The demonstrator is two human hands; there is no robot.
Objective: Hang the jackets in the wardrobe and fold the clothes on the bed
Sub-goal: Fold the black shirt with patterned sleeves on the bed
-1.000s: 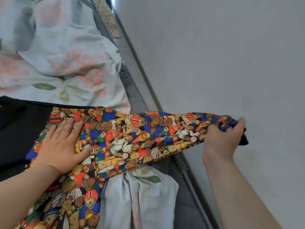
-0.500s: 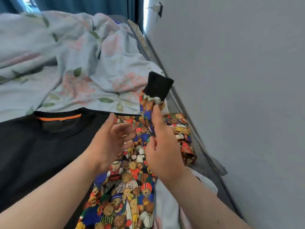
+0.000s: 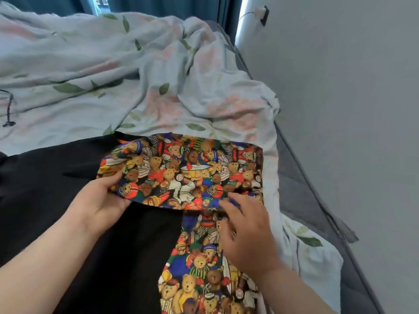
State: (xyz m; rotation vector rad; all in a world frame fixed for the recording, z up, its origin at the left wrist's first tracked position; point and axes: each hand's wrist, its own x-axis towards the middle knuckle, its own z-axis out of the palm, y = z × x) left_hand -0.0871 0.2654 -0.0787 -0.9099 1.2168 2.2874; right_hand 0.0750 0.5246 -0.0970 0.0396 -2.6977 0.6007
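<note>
A black garment (image 3: 56, 189) with teddy-bear print sleeves lies flat on the bed. Its bear-print sleeve (image 3: 181, 168) is folded leftward across the black body, near the collar. My left hand (image 3: 99, 198) grips the sleeve's left end, thumb on top of the print. My right hand (image 3: 247, 234) lies with spread, straight fingers on the printed fabric at the fold, near the garment's right side. More bear-print fabric (image 3: 204, 279) runs down toward the bottom edge.
A rumpled floral duvet (image 3: 113, 71) covers the bed behind and to the right of the garment. A grey wall (image 3: 351, 132) runs close along the right, with the grey bed edge (image 3: 301, 200) beneath it. Blue curtains hang at the top.
The sleeve, stretched toward the wall a second ago and then lifted by my right hand, now lies folded across the black body. My left hand has taken its end; my right hand let go.
</note>
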